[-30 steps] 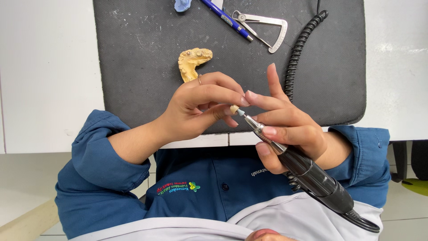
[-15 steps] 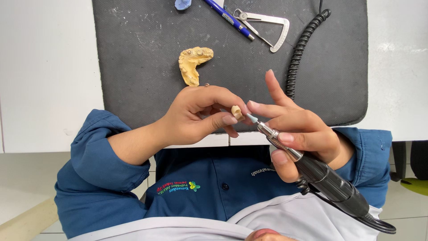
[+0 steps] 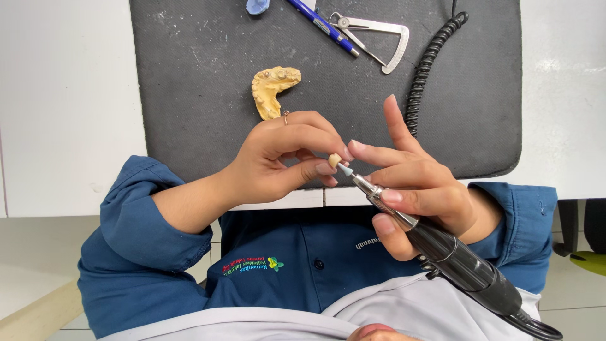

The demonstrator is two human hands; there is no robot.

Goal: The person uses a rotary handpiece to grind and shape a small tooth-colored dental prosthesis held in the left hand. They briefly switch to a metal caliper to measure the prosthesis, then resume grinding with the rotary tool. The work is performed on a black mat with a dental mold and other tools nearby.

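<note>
Left hand (image 3: 281, 158) at frame centre, fingertips pinched shut on small tooth-coloured crown (image 3: 334, 160). Right hand (image 3: 420, 186) just right of it, fingers clamped around black rotary handpiece (image 3: 454, 259), pale conical tip touching the crown. Above, on black mat (image 3: 189, 76): yellow dental cast (image 3: 273, 90), blue pen (image 3: 323, 26), metal caliper (image 3: 375, 35), coiled cable (image 3: 429, 63).

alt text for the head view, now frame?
The left hand pinches a small cream tooth-shaped piece while the right hand holds a black rotary handpiece with its pale tip at the piece. Behind, on a dark mat: a yellow dental cast, blue pen, metal caliper.
</note>
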